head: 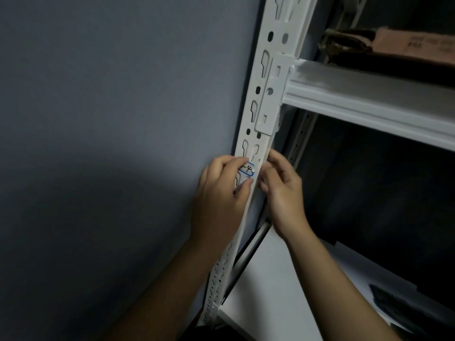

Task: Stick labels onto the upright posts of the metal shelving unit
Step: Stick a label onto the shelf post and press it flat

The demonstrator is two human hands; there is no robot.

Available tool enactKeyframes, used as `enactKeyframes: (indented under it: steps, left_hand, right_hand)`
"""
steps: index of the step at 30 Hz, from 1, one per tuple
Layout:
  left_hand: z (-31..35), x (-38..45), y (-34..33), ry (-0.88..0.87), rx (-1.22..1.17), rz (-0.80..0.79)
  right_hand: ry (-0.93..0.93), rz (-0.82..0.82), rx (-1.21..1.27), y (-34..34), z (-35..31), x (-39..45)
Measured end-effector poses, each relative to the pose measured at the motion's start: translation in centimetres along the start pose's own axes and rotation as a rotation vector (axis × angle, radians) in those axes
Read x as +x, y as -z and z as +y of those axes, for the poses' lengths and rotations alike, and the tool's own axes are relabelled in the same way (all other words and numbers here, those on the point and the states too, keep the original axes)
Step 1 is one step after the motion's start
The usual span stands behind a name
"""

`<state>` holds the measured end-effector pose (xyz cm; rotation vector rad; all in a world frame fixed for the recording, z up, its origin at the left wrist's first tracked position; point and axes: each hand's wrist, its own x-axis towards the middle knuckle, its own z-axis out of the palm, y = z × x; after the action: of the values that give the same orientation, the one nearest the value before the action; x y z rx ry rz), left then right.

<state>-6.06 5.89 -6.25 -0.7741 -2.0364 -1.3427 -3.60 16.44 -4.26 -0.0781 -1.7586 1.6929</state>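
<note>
A white slotted metal post [267, 77] runs from the top centre down to the lower middle. On it sits a small white label [247, 169] with a blue border and black handwriting. My left hand [221, 193] is at the post's left side, its thumb and forefinger pinching the label's left end against the metal. My right hand [280, 185] is at the post's right edge, fingers curled, fingertips at the label's right end. Both hands hide part of the label and the post behind them.
A white shelf beam [369, 104] joins the post at the upper right, with a brownish box [394, 48] on the shelf above. A lower white shelf board [275, 291] holds dark items [403, 306]. A grey wall [110, 119] fills the left.
</note>
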Motion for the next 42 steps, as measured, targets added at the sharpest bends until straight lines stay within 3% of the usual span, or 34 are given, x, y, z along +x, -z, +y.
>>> enactKeyframes:
  steps: [17,25,42]
  left_hand:
    - [-0.8,0.8,-0.3,-0.344,0.377,0.105]
    - [-0.6,1.3,-0.3,-0.333,0.496,0.135]
    - [-0.3,1.4,-0.4,-0.352,0.480,0.096]
  right_hand:
    - [-0.011,0.011,0.015,-0.8,0.8,-0.6]
    - [-0.005,-0.003,0.025,-0.9,1.0,-0.8]
    - [0.010,-0.010,0.056,-1.0,1.2,-1.1]
